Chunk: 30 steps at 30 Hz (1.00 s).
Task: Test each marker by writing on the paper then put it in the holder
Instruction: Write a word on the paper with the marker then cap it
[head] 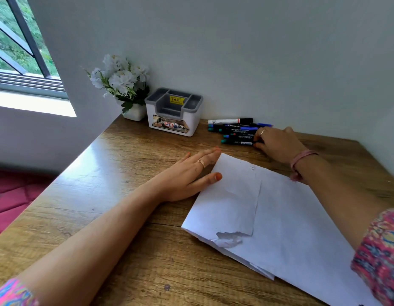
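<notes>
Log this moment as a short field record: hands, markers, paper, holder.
left hand: flat, fingers straight, resting at the paper's left corner
right hand: reaching into the markers, fingers on the nearest one
markers: lying in a group by the wall, right of the holder
paper: white sheets on the table, one torn, no marks visible
holder: nothing visible inside

My brown wood-grain desk (130, 195) with a soft sheen, crumpled matt white paper sheets (280, 217) on it, smooth white-and-grey plastic holder (174, 111) behind the paper, glossy dark plastic markers (235, 131) beside the holder
</notes>
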Available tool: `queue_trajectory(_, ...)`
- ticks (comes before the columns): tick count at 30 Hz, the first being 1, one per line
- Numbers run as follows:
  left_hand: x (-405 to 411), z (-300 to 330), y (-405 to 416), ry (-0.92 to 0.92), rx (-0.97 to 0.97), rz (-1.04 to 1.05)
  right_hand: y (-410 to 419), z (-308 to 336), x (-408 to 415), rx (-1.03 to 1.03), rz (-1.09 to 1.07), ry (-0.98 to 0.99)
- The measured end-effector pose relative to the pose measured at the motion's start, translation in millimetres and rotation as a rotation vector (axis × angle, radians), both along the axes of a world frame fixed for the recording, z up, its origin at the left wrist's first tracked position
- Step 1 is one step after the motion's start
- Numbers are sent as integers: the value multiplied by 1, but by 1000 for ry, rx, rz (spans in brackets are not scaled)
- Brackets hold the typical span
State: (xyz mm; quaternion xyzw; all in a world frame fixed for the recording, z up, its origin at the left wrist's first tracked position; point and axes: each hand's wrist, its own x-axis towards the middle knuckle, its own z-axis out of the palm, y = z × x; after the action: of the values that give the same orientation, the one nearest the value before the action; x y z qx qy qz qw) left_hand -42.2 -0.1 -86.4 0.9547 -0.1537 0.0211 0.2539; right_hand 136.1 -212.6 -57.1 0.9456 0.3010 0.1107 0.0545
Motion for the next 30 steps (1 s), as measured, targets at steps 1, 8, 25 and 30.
queue_trajectory(1,0,1,-1,-23,-19,23,-1,-1,-3,11,3,12)
queue_trajectory(8,-4,10,-9,-231,-146,163,-1,32,-58,667,-1,399)
queue_trajectory(25,-38,36,-46,180,-745,59,15,24,-169,1385,-12,1119)
queue_trajectory(30,-36,32,-51,155,-793,148,23,19,-172,1569,28,1222)
